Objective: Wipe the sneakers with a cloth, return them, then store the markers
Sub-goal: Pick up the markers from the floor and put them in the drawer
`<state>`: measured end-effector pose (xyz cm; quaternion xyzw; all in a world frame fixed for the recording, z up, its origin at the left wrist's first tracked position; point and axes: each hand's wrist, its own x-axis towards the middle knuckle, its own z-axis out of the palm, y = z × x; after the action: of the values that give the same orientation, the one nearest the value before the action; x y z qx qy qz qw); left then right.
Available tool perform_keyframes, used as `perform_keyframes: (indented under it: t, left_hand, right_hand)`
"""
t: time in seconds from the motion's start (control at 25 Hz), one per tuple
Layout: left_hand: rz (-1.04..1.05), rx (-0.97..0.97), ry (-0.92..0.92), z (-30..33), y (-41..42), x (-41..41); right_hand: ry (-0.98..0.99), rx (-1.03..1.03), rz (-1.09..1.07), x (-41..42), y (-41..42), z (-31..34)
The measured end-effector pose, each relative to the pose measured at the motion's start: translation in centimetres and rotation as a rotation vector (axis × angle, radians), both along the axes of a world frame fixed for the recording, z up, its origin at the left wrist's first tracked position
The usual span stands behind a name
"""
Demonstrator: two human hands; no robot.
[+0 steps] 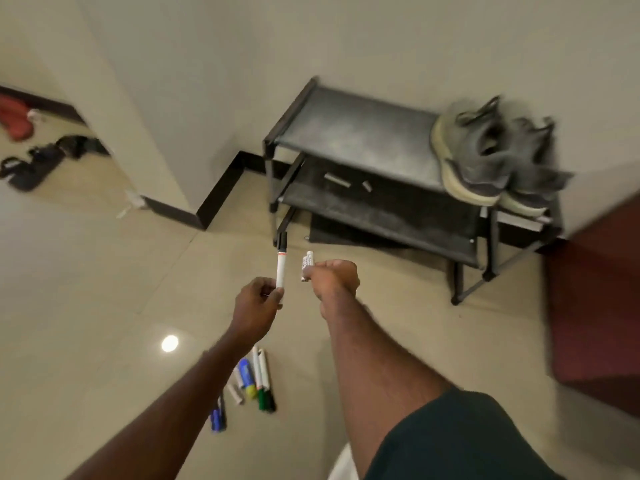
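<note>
My left hand [258,301] pinches the lower end of a white marker with a black cap [281,265], held upright in front of me. Just to its right, my right hand [334,277] grips a shorter white marker [307,265] in a fist, its tip sticking up. A pair of grey sneakers with pale soles [491,157] sits on the right end of the top shelf of a black shoe rack [346,129]. Several more markers [252,382], blue, green and white, lie on the tiled floor below my arms. Two small white markers [337,180] lie on the rack's middle shelf.
The rack stands against a cream wall with a dark skirting. A dark red cabinet [595,306] stands at the right. Black sandals [38,164] and a red item [14,121] lie on the floor far left, past a wall corner. A dark mat [332,233] lies under the rack.
</note>
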<state>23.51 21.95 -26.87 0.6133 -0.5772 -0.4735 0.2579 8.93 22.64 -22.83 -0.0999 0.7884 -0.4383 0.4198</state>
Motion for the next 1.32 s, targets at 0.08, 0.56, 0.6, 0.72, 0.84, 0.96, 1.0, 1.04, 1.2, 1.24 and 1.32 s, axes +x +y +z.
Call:
perform_keyframes:
  t: [0.08,0.56,0.6,0.72,0.84,0.96,1.0,1.04,1.2,1.24,1.32]
  left_hand:
    - [-0.141,-0.061,-0.010,5.0,-0.7,-4.1]
    - [-1.027,-0.056,0.021,20.2,21.5,-38.3]
    - [-1.089,-0.050,0.012,20.2,24.7,-40.8]
    - [-1.215,-0.028,-0.048,19.1,32.3,-46.9]
    - [-1.253,-0.045,-0.186,17.3,36.9,-52.8]
    - [-1.246,-0.098,-0.323,15.7,39.3,-57.5]
    - [-1.241,-0.142,-0.377,15.3,39.8,-58.6]
    - [-1.236,-0.178,-0.422,14.7,40.3,-59.6]
    - [-1.145,-0.149,-0.542,11.5,41.6,-63.2]
    - [-1.117,-0.128,-0.563,10.7,41.8,-63.9]
    - [-1.066,-0.071,-0.562,9.1,41.9,-64.7]
  right_hand:
    - [0.031,-0.093,-0.059,-5.5,1.4,4.5]
    - [0.424,-0.015,-0.518,-38.7,38.7,19.9]
    - [0.451,0.039,-0.547,-41.4,42.2,20.9]
    - [0.486,0.232,-0.609,-47.2,50.4,21.4]
    - [0.484,0.384,-0.514,-51.0,55.2,18.8]
    - [0.448,0.483,-0.423,-54.1,56.3,15.7]
    - [0.442,0.516,-0.376,-55.0,56.1,14.7]
    - [0.429,0.551,-0.332,-55.8,55.7,13.6]
    - [0.336,0.646,-0.224,-58.4,53.9,9.2]
    - [0.285,0.653,-0.217,-58.9,53.7,8.3]
    - [0.169,0.673,-0.193,-59.6,53.4,6.8]
